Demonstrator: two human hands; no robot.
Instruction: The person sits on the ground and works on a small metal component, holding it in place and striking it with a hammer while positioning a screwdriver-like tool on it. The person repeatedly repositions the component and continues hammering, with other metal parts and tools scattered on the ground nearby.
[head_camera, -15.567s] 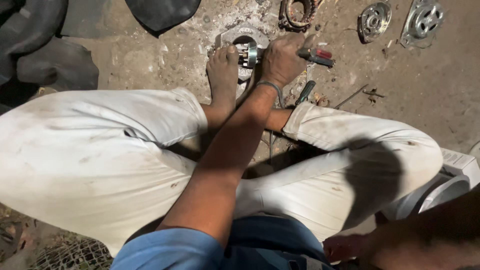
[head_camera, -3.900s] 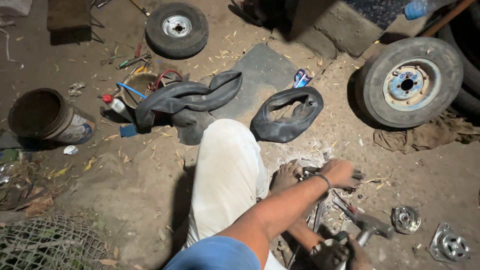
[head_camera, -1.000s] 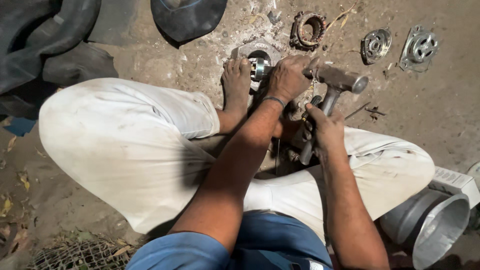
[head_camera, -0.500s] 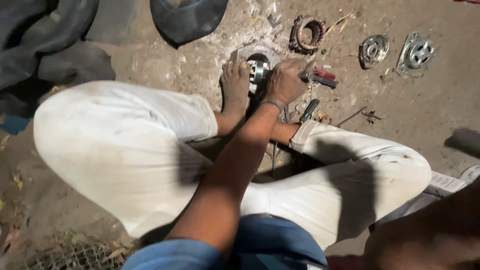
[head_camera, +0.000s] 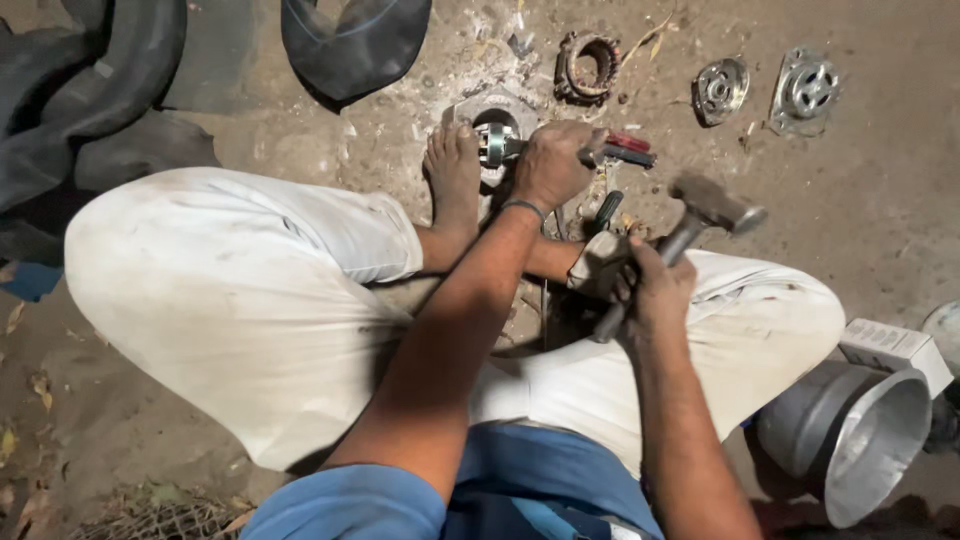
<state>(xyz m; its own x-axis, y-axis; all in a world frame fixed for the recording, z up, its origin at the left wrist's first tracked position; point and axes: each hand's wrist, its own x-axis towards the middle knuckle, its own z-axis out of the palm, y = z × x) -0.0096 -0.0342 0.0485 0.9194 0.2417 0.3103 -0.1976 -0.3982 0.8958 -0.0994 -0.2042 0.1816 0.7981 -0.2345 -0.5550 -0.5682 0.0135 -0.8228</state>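
left arm reaching forward and down across the lap, left hand (head_camera: 553, 163) closing over its work with knuckles up (a thin band circling the wrist), right forearm angling inward, right hand (head_camera: 652, 288) gripping tight, fingers wrapping, raised above the knee

The left hand (head_camera: 552, 165) is gripping a round metal bearing part (head_camera: 493, 143) on the dirt floor (head_camera: 880, 200), while the right hand (head_camera: 655, 290) is holding a steel-headed hammer (head_camera: 700, 215) raised above the knee.

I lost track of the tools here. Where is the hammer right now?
In the head view the hammer is right of centre, gripped by the right hand above the right knee, its head raised just right of the left hand.
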